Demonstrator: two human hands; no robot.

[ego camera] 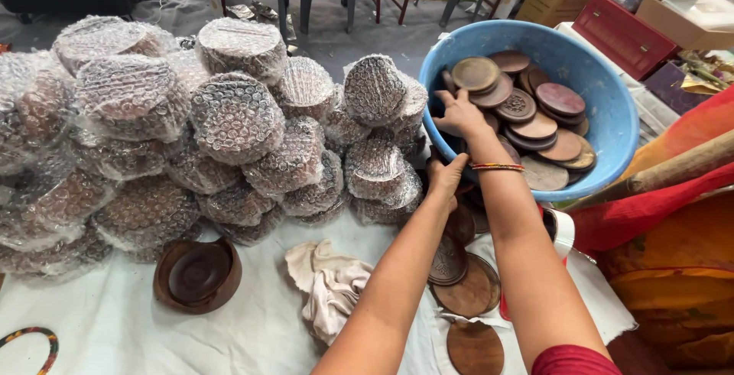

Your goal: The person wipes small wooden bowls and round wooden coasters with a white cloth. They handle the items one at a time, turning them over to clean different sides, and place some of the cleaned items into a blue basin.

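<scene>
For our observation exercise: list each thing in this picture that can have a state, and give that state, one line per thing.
Blue basin: tilted toward the person, part-filled with wooden discs.
Wooden discs in basin: unwrapped, loosely piled.
Right hand: reaching into the basin, fingers on the discs.
Left hand: at the basin's lower rim.
Bubble-wrapped bundles: wrapped, stacked in a heap.
Wooden bowl: upright, unwrapped.
Cloth: crumpled.
Discs on table: lying flat, unwrapped.

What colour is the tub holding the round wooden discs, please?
The tub is light blue, seen in the head view.
</scene>
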